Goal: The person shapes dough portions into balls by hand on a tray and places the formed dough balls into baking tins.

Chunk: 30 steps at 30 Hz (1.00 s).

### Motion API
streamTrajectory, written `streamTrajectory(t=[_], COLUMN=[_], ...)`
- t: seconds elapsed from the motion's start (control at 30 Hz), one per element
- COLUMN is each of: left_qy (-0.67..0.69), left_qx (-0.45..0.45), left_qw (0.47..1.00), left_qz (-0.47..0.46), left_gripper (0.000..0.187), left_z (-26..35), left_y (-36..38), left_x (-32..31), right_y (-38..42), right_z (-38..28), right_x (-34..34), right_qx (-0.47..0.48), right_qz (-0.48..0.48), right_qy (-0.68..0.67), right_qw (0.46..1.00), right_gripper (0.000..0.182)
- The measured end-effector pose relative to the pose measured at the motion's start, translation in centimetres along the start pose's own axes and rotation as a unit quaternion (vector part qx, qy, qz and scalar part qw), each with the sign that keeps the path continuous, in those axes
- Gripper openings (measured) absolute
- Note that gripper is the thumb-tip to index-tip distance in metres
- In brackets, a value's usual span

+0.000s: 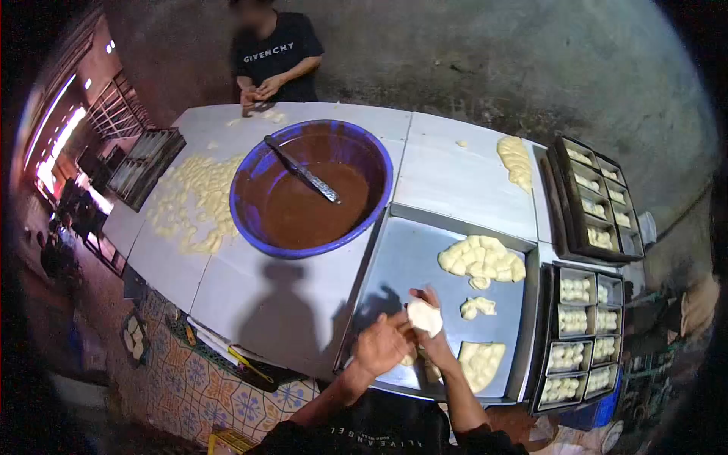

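A pale flattened piece of dough lies in the fingers and palm of my right hand, raised over the metal tray. My left hand is just to the left, its fingers stretched toward the dough and close to the right hand. Below both hands is the large shallow metal tray. Inside it sit a broad cluster of dough balls, a small dough clump and a squarish slab of joined dough. Some dough is partly hidden under my hands.
A purple basin of brown filling, with a long spatula in it, stands left of the tray. Many dough pieces lie farther left. Dough-filled baking tins line the right side. A person works across the table.
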<state>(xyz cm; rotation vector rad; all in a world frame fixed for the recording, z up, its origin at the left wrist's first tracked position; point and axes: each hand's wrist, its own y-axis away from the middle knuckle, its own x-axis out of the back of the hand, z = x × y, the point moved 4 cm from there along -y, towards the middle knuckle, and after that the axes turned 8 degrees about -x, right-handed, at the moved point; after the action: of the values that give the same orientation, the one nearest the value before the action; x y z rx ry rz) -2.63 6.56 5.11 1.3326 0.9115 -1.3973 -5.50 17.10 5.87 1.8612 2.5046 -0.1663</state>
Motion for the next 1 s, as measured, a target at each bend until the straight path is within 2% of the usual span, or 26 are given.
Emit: streamTrajectory(t=[0.03,0.07,0.1,0.13,0.17,0.23,0.27,0.3,0.37,0.4,0.43,0.5,0.53,0.57,0.67,0.7,0.77,0.8,0.83,0.87,0.9,0.93,0.97,1.0], left_qy=[-0.032,-0.034,-0.092,-0.274,-0.446,-0.485,-0.522,-0.520,-0.494,-0.452,-0.451,-0.482,-0.493,-0.492,-0.478,-0.476,-0.558,-0.558,-0.538,-0.308,-0.055,-0.053,-0.050,0.010], left_qx=[-0.021,-0.057,-0.115,-0.103,-0.083,-0.074,-0.071,-0.057,-0.055,-0.052,-0.050,-0.091,-0.116,-0.116,-0.170,-0.174,-0.135,-0.117,-0.126,-0.063,0.004,0.028,0.019,0.056], left_qw=[0.995,0.990,0.987,0.956,0.891,0.871,0.850,0.852,0.867,0.890,0.891,0.872,0.861,0.861,0.855,0.855,0.807,0.814,0.831,0.947,0.996,0.995,0.996,0.998], left_qz=[-0.088,-0.124,-0.070,-0.020,0.030,0.006,-0.018,-0.021,-0.008,-0.021,-0.022,0.013,0.051,0.051,0.111,0.109,0.137,0.109,0.065,0.069,0.065,0.078,0.075,0.018], left_gripper=[0.040,0.045,0.039,0.034,0.029,0.026,0.022,0.022,0.021,0.022,0.022,0.024,0.021,0.021,0.014,0.014,0.018,0.017,0.017,0.013,0.011,0.045,0.045,0.066], left_z=[1.2,2.5,3.9,5.4,6.8,7.1,6.6,5.7,4.3,3.7,3.3,2.8,2.3,1.9,1.8,1.7,1.7,1.4,0.7,-0.7,-1.9,-2.0,-1.7,-1.4], left_y=[-0.6,-2.0,-3.0,-3.5,-3.9,-4.5,-4.7,-4.7,-4.3,-4.3,-4.1,-3.5,-3.2,-3.0,-2.4,-2.1,-1.6,-1.3,-0.1,-0.7,-1.3,-0.9,-1.0,-1.0], left_x=[-2.5,-1.7,-0.2,0.5,1.0,0.9,0.8,0.5,-0.3,0.0,0.2,0.3,0.5,0.5,0.1,0.1,0.5,1.3,-0.6,1.3,3.5,4.0,4.4,3.0], right_y=[0.5,0.2,-0.1,-0.6,-1.1,-1.8,-1.9,-2.1,-2.1,-1.9,-1.7,-1.1,-0.8,-0.5,-0.6,-0.7,-1.0,-0.7,-0.6,-0.1,0.2,0.1,0.3,0.2], right_z=[-0.3,-1.0,-1.3,-1.6,-1.9,-2.4,-2.1,-1.6,-0.9,-0.5,-0.3,-0.6,0.0,0.0,-0.4,-0.7,-2.0,-2.2,-1.1,0.1,0.8,1.7,2.3,2.1], right_x=[0.6,1.0,1.7,2.3,2.6,2.9,2.8,2.6,2.1,2.3,2.4,2.8,2.7,2.7,2.6,3.0,3.8,3.5,2.7,1.7,0.9,0.8,1.0,0.9], right_qx=[-0.008,-0.013,-0.017,0.016,0.013,-0.004,-0.032,-0.060,-0.138,-0.145,-0.146,-0.066,-0.074,-0.074,-0.040,-0.036,0.033,0.039,0.096,0.095,0.094,0.083,0.086,0.048], right_qz=[-0.004,0.020,0.045,0.048,0.052,0.051,0.053,0.036,-0.008,0.036,0.039,0.117,0.150,0.149,0.122,0.121,0.137,0.105,0.069,0.044,0.020,-0.007,-0.016,-0.007], right_qy=[-0.094,-0.090,-0.086,-0.096,-0.095,-0.023,-0.024,-0.015,-0.005,0.020,0.022,0.096,0.070,0.070,0.206,0.208,0.123,0.084,0.085,0.068,0.051,0.063,0.065,-0.013], right_qw=[0.996,0.996,0.995,0.994,0.994,0.998,0.998,0.997,0.990,0.989,0.988,0.986,0.984,0.984,0.970,0.970,0.982,0.990,0.989,0.992,0.994,0.995,0.994,0.999], right_gripper=[0.113,0.114,0.114,0.101,0.101,0.078,0.058,0.048,0.040,0.032,0.032,0.029,0.027,0.027,0.035,0.035,0.044,0.052,0.053,0.053,0.053,0.064,0.064,0.071])
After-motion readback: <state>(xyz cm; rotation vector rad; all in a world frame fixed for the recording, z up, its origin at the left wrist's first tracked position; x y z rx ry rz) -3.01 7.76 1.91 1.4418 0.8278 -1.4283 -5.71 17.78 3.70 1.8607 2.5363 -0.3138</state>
